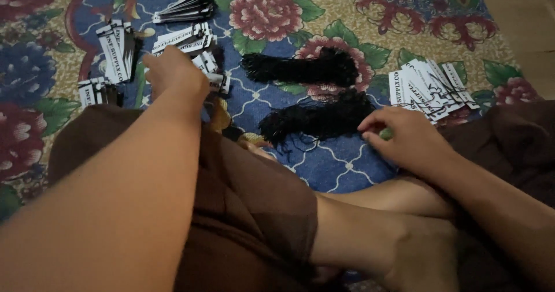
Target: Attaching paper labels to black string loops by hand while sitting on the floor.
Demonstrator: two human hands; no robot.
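- The person sits cross-legged on a floral mat (pixel 347 165) with large red and blue flowers, green leaves and a blue lattice field; a strip of bare tan floor (pixel 520 15) shows at the top right corner.
- The light is dim. Brown clothing covers the knees, and a bare foot (pixel 404 251) lies in the lower middle of the view.
- The left hand (pixel 173 75) reaches forward to the far left, fingers curled down onto a scattered heap of black-and-white card tags (pixel 202 49). It touches the heap, but I cannot tell whether it actually grips a tag, since the fingertips are hidden behind the hand.
- More tag stacks lie around that hand: one (pixel 118 46) just to its left, a small one (pixel 95 90) nearer the knee, and a dark fanned stack (pixel 188 6) beyond.
- The right hand (pixel 404 139) rests low on the mat, fingers bent and pinching at the end of the near bundle of black strings (pixel 318 118); a small green thing (pixel 385 134) shows under the fingers.
- A second black string bundle (pixel 300 69) lies just beyond the first, between the two hands.
- A loose pile of tags (pixel 430 87) sits just beyond the right hand, near it but apart.
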